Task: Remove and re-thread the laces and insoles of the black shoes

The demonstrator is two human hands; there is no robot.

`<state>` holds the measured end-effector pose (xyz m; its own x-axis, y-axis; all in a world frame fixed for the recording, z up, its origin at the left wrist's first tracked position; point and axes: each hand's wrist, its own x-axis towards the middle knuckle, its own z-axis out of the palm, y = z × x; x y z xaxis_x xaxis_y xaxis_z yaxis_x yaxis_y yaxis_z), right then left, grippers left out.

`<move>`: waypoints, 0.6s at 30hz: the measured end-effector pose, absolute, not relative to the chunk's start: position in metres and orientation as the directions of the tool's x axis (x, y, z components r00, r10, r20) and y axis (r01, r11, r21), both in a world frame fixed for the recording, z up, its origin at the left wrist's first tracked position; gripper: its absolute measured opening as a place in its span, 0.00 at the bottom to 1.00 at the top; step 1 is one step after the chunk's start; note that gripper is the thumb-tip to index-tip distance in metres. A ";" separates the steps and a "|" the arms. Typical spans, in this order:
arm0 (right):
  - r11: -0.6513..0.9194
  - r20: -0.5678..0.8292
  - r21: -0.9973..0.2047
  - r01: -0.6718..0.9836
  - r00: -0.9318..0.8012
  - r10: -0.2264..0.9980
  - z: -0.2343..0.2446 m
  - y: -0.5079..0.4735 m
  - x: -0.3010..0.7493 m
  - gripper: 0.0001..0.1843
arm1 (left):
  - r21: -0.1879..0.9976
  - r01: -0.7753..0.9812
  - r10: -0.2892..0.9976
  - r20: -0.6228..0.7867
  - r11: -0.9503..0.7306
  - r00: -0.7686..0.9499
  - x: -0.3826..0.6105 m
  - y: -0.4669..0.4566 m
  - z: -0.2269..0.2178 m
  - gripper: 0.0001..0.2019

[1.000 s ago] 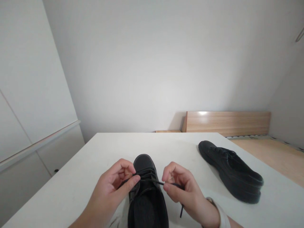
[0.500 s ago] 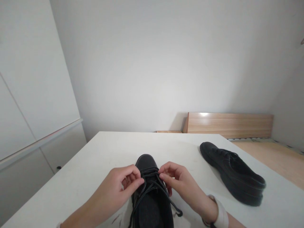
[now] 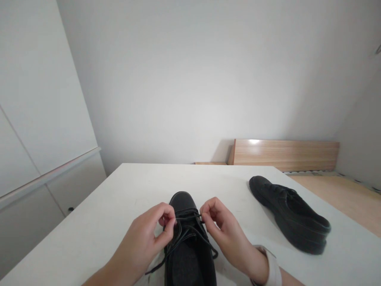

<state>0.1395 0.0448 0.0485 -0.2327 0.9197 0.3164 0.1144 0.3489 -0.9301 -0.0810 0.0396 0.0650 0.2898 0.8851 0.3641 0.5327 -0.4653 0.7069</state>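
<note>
A black lace-up shoe [image 3: 190, 262] lies on the white table with its toe pointing away from me. Its black shoelace [image 3: 189, 217] crosses over the tongue, and the loose ends trail down either side of the opening. At the left edge of the lacing, my left hand [image 3: 154, 228] pinches the lace between thumb and forefinger. Opposite it, my right hand [image 3: 222, 226] pinches the lace on the right side. A strand runs taut across the shoe between the two hands.
A second black shoe [image 3: 290, 216] rests to the right on the white table [image 3: 143, 178]. Behind it stand a wooden headboard [image 3: 285, 154] and a bed base [image 3: 336, 192]. White cabinets [image 3: 38, 131] line the left side, with a wall at the back.
Both hands have drawn slightly apart and upward, pulling a lace strand taut across the shoe. The loose lace ends have shifted, the left one now lying out on the table. The view has moved slightly.
</note>
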 end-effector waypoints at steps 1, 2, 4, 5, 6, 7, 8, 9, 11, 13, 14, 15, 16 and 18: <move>0.301 0.288 -0.954 0.015 -0.248 0.925 0.049 0.045 0.140 0.13 | 0.770 0.471 0.901 0.340 -0.431 0.269 -0.082 0.039 0.067 0.07; 0.239 0.253 -0.967 -0.085 -0.271 0.929 0.049 0.046 0.140 0.14 | 0.832 0.401 0.919 0.301 -0.384 0.255 -0.082 0.039 0.068 0.07; 0.105 0.184 -0.963 -0.249 -0.323 0.928 0.050 0.048 0.141 0.18 | 0.918 0.273 0.942 0.221 -0.288 0.251 -0.084 0.039 0.072 0.08; 0.051 0.160 -0.950 -0.309 -0.339 0.927 0.051 0.049 0.142 0.19 | 0.936 0.232 0.946 0.203 -0.263 0.253 -0.085 0.040 0.073 0.09; 0.017 0.152 -0.932 -0.362 -0.347 0.925 0.052 0.049 0.144 0.21 | 0.942 0.214 0.946 0.203 -0.259 0.254 -0.085 0.040 0.074 0.11; 0.003 0.159 -0.914 -0.405 -0.352 0.922 0.053 0.050 0.145 0.22 | 0.937 0.220 0.944 0.213 -0.270 0.251 -0.085 0.040 0.074 0.12; 0.002 0.175 -0.899 -0.439 -0.353 0.919 0.054 0.050 0.147 0.23 | 0.927 0.245 0.941 0.221 -0.284 0.255 -0.084 0.040 0.074 0.12; 0.011 0.194 -0.885 -0.465 -0.349 0.917 0.055 0.051 0.148 0.24 | 0.913 0.281 0.938 0.221 -0.295 0.266 -0.084 0.039 0.074 0.11; 0.036 0.231 -0.864 -0.502 -0.333 0.914 0.057 0.051 0.149 0.26 | 0.885 0.355 0.930 0.191 -0.302 0.315 -0.081 0.039 0.074 0.08; 0.056 0.252 -0.851 -0.522 -0.311 0.916 0.059 0.050 0.148 0.31 | 0.867 0.391 0.920 0.167 -0.309 0.355 -0.080 0.038 0.074 0.09; 0.065 0.255 -0.847 -0.528 -0.296 0.920 0.059 0.050 0.147 0.35 | 0.866 0.389 0.916 0.170 -0.315 0.363 -0.079 0.038 0.075 0.09; 0.071 0.253 -0.845 -0.531 -0.280 0.926 0.060 0.049 0.146 0.39 | 0.871 0.372 0.912 0.180 -0.321 0.368 -0.079 0.038 0.075 0.10; 0.077 0.249 -0.845 -0.529 -0.262 0.933 0.060 0.049 0.145 0.43 | 0.882 0.344 0.910 0.189 -0.323 0.369 -0.079 0.037 0.075 0.10; 0.099 0.244 -0.859 -0.502 -0.232 0.942 0.060 0.048 0.144 0.47 | 0.907 0.283 0.911 0.202 -0.312 0.359 -0.078 0.037 0.074 0.11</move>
<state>0.1438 0.0483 0.0598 -0.2318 0.9417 0.2438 -0.5017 0.0990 -0.8594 -0.0784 0.0372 0.0743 0.3587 0.9113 0.2021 0.2829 -0.3125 0.9068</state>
